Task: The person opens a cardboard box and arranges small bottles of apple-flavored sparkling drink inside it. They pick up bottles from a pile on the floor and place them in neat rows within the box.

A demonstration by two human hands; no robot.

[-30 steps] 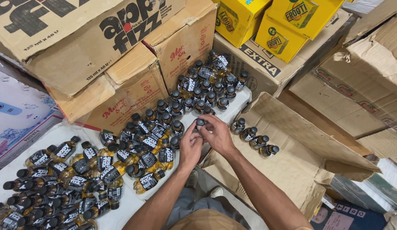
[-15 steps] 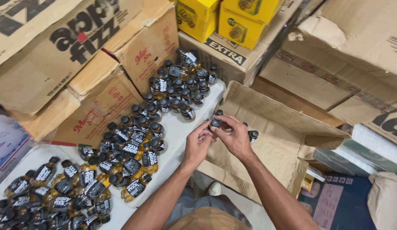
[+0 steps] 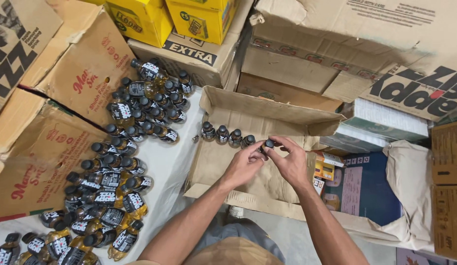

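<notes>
My left hand [image 3: 243,166] and my right hand [image 3: 290,162] meet over an open brown carton [image 3: 258,115], and both pinch a small black-capped bottle [image 3: 268,144] between the fingertips. A row of several like bottles [image 3: 227,135] stands along the carton's back wall, just left of the held one. Many more small bottles of amber drink with dark labels [image 3: 115,172] lie and stand on the white surface [image 3: 164,169] to my left.
Brown cardboard boxes [image 3: 86,68] wall in the left and back. Yellow cartons [image 3: 199,17] sit on a box at the top. More cardboard boxes [image 3: 366,49] and a pale sack [image 3: 410,181] crowd the right. Packets [image 3: 356,189] lie below the carton's right side.
Both hands carried the bottle from the white surface rightward into the open carton. My view swung to the right, so the heap of bottles now sits further left.
</notes>
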